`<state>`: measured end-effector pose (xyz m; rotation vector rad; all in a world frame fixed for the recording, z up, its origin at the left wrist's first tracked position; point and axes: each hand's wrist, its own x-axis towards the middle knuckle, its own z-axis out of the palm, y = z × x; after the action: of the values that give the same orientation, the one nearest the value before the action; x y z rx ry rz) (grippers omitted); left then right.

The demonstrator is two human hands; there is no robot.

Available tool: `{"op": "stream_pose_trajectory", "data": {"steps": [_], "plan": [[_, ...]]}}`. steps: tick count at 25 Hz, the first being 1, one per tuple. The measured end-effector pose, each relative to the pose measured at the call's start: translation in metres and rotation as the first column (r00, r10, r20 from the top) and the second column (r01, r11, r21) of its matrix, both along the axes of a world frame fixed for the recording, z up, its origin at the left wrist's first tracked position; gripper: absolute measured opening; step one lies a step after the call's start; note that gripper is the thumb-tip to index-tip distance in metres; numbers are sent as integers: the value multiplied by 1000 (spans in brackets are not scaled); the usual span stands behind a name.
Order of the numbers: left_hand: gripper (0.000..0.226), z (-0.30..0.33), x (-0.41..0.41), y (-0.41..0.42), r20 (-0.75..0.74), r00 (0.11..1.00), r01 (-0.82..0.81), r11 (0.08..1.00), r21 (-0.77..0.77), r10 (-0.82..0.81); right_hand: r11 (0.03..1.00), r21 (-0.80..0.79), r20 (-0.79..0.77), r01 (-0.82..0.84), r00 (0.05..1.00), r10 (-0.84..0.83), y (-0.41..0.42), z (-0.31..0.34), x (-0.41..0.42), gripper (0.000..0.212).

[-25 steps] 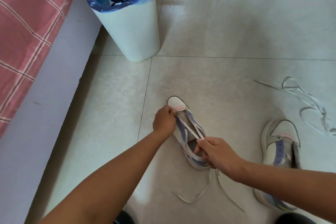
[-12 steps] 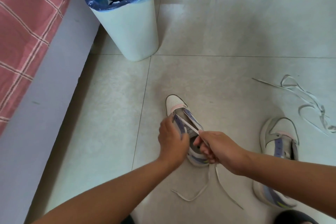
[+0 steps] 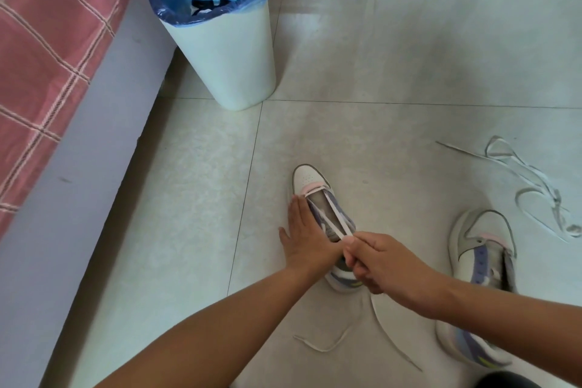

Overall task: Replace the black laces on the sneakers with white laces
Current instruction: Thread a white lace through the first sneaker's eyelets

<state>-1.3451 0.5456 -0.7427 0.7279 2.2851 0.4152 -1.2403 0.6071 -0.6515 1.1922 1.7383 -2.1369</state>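
Our left hand [image 3: 304, 238] flat, fingers straight, on the sneaker [image 3: 318, 198]; our right hand [image 3: 382, 264] pinching its white lace [image 3: 335, 224].

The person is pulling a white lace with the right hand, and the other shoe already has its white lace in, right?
Not quite. The right hand does pull the white lace, but the other shoe has no lace; the head view shows a spare white lace loose on the floor.

One head-worn camera looks steeply down from close above the floor [image 3: 393, 57], facing 12 o'clock; both forearms enter from the bottom edge.
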Motion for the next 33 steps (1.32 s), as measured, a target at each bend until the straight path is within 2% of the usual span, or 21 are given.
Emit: {"op": "stream_pose_trajectory", "data": {"steps": [3, 7, 9, 10, 11, 12, 13, 15, 17, 19, 22, 24, 26, 28, 29, 31, 32, 33], "plan": [[99, -3, -5, 1, -1, 1000, 8, 999, -32, -8, 996, -91, 18, -6, 1000, 7, -3, -1, -7, 37], [103, 4, -10, -6, 63, 998, -32, 990, 137, 23, 996, 73, 48, -46, 998, 43, -3, -3, -12, 27], [88, 11, -14, -15, 58, 995, -92, 977, 193, 82, 998, 53, 35, 39, 999, -41, 0, -4, -8, 24], [69, 17, -16, -20, 80, 988, -146, 965, 220, 131, 995, 42, 17, 94, 995, -95, 1, -4, -5, 23], [44, 24, -18, -22, 135, 974, -210, 942, 262, 179, 990, 45, -11, 136, 991, -136, 1, -5, -2, 20], [19, 32, -20, -21, 251, 941, -295, 911, 287, 226, 987, 59, -45, 149, 988, -146, 0, -5, 1, 18], [16, 42, -21, -18, 369, 899, -354, 885, 302, 233, 988, 78, -81, 131, 989, -124, -1, -5, 4, 14], [38, 60, -24, -12, 567, 803, -370, 901, 228, 186, 994, 102, -130, 35, 991, -21, -3, -4, 8, 12], [38, 75, -23, -8, 664, 728, -326, 938, 117, 170, 971, 209, -97, -118, 985, 141, -2, -3, 9, 21], [28, 81, -23, -12, 674, 722, -293, 952, 94, 156, 917, 356, -30, -180, 979, 203, 5, -3, 8, 29], [31, 80, -34, -25, 662, 712, -394, 913, 102, 233, 925, 379, -34, 6, 999, 8, 34, -4, 9, 27], [35, 78, -48, -38, 639, 695, -505, 856, 108, 329, 913, 406, -2, 35, 999, -37, 65, -3, 13, 18], [35, 74, -67, -55, 627, 675, -574, 811, 115, 389, 879, 467, 96, -98, 994, 60, 102, -2, 19, 6], [32, 71, -89, -75, 618, 689, -569, 811, 137, 379, 798, 510, 281, -320, 939, 197, 139, -1, 24, 8], [32, 69, -99, -84, 613, 703, -551, 821, 151, 360, 767, 511, 351, -388, 909, 226, 157, -1, 28, 10], [32, 66, -117, -103, 533, 786, -457, 875, 160, 313, 756, 519, 400, -400, 894, 199, 188, -2, 36, 13], [31, 64, -124, -114, 443, 862, -342, 928, 151, 245, 739, 544, 414, -397, 893, 175, 202, -5, 40, 15], [29, 62, -129, -126, 290, 952, -136, 985, 105, 101, 697, 580, 448, -421, 880, 159, 213, -8, 44, 18]]}}
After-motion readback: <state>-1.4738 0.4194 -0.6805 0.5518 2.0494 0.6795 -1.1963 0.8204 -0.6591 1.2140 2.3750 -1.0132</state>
